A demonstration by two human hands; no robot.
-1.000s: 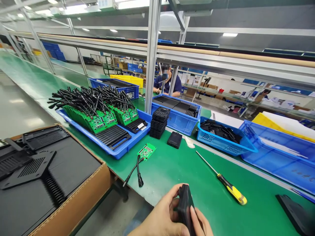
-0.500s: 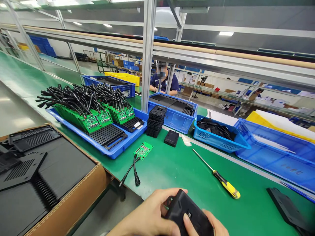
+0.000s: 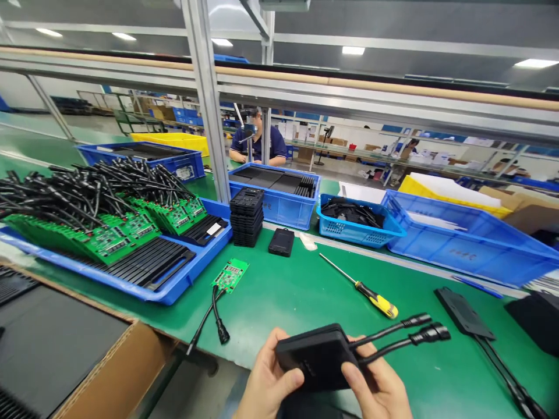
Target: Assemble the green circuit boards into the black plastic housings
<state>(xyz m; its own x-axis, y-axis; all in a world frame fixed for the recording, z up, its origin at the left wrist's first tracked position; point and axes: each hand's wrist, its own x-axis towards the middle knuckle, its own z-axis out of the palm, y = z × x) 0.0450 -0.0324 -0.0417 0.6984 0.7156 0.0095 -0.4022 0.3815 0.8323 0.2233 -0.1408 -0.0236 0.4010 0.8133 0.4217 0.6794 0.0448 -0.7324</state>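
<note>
A black plastic case [image 3: 312, 358] with two black connector cables [image 3: 406, 340] coming out of its right side is held up near the bottom of the view. My left hand [image 3: 271, 378] grips its left end, thumb on the near face. My right hand [image 3: 375, 381] closes on the right end, beside the cables. On the green bench beyond lie a yellow-and-black screwdriver [image 3: 360, 288] and a green circuit board [image 3: 231, 276] with two cables. A small black case [image 3: 281, 241] lies beside a stack of black cases [image 3: 247, 218].
A blue tray [image 3: 174, 291] at left bears many cabled boards; a cardboard box [image 3: 117, 366] stands before it. Blue bins [image 3: 279, 206] and a blue basket [image 3: 353, 230] line the back. Another cabled case [image 3: 465, 314] lies at right. A person [image 3: 257, 142] sits across the bench.
The case has been turned in both hands, and its two cables now show on the right. The view has swung right, so the bench things appear further left.
</note>
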